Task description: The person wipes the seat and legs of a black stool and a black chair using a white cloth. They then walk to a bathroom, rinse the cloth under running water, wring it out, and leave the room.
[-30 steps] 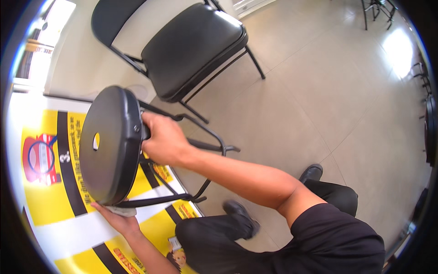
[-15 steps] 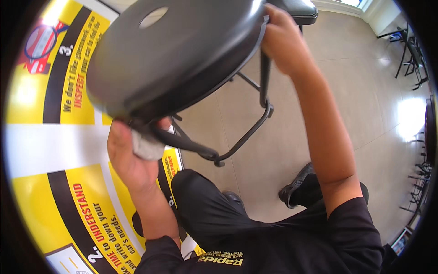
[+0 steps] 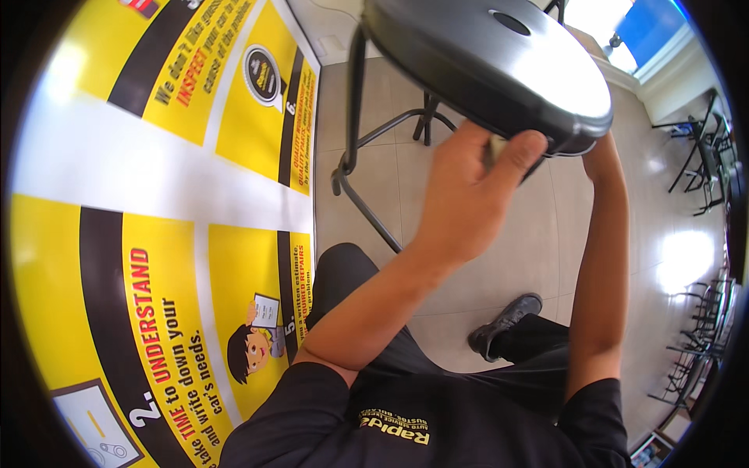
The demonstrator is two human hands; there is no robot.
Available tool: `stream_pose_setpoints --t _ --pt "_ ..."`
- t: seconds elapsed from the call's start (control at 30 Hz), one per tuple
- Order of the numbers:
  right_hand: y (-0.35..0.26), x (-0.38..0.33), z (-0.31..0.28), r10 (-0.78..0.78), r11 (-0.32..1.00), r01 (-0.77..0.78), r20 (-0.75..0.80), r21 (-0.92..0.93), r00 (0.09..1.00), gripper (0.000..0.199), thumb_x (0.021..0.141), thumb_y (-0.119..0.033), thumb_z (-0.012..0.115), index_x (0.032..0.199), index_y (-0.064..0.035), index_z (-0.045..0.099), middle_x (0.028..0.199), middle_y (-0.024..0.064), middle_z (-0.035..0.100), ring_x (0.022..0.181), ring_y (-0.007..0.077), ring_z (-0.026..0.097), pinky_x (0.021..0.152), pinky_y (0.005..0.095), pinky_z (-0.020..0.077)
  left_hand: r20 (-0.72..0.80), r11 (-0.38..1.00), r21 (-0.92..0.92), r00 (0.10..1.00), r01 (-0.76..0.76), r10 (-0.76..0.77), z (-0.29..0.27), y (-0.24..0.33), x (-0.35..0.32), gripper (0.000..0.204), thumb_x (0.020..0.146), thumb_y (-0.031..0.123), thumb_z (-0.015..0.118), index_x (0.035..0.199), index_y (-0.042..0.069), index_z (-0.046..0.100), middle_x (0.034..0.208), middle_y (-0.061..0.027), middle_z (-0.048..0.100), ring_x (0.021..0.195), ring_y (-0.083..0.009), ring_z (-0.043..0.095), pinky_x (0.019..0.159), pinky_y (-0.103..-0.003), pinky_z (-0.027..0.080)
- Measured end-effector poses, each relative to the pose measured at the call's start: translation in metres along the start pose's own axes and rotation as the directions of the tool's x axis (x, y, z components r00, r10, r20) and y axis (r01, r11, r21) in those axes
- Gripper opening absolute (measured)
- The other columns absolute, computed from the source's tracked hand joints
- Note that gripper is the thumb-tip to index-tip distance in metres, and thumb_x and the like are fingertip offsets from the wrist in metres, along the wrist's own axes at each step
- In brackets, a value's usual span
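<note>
A black padded stool (image 3: 476,70) is tilting at upper centre, above the left hand (image 3: 472,199), which is curling around a pale cloth (image 3: 497,147). The right hand (image 3: 603,160) is partly hiding behind the seat, grip unclear. The stool is appearing farther right than earlier.
</note>
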State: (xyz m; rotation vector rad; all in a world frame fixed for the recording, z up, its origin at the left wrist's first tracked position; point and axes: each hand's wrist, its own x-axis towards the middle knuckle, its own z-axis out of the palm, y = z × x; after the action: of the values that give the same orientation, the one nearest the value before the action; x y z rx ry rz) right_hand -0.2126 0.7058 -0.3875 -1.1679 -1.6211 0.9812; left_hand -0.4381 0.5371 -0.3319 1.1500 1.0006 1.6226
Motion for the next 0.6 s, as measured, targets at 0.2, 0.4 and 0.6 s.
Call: stream_pose_setpoints --t 0.2,0.4,0.6 --pt "-0.118 -0.109 0.023 0.044 0.928 0.033 0.199 -0.371 0.979 0.055 0.098 -0.024 0.070 0.144 -0.0010 0.050 0.132 0.0134 0.064 0.125 0.0268 0.060 0.105 0.0392 0.0460 0.027 0.984 0.174 0.999 0.040 -0.045 0.008 -0.001 0.005 0.040 0.099 0.040 0.070 0.110 0.001 0.072 0.087 -0.0061 0.068 0.075 -0.0127 0.056 0.068 -0.030 0.046" --pt "-0.124 -0.126 0.029 0.069 0.995 -0.087 0.299 0.047 0.952 0.062 0.097 -0.032 0.072 0.142 0.0041 0.048 0.122 0.0148 0.064 0.113 0.0182 0.061 0.095 0.0333 0.0503 0.069 0.997 0.058 0.997 -0.046 0.042 0.030 -0.007 0.016 0.036 0.096 0.034 0.071 0.103 -0.002 0.072 0.070 -0.0113 0.063 0.062 -0.0209 0.057 0.061 -0.036 0.047" --pt "-0.114 -0.124 0.042 0.056 0.972 -0.100 0.206 0.213 0.977 0.069 0.098 -0.030 0.073 0.146 0.0066 0.040 0.127 0.0147 0.062 0.116 0.0180 0.060 0.100 0.0334 0.0479 0.181 0.895 0.445 0.975 0.035 -0.128 0.014 -0.004 0.030 0.043 0.101 0.037 0.065 0.090 -0.004 0.074 0.072 -0.0126 0.069 0.066 -0.0212 0.064 0.065 -0.035 0.050"
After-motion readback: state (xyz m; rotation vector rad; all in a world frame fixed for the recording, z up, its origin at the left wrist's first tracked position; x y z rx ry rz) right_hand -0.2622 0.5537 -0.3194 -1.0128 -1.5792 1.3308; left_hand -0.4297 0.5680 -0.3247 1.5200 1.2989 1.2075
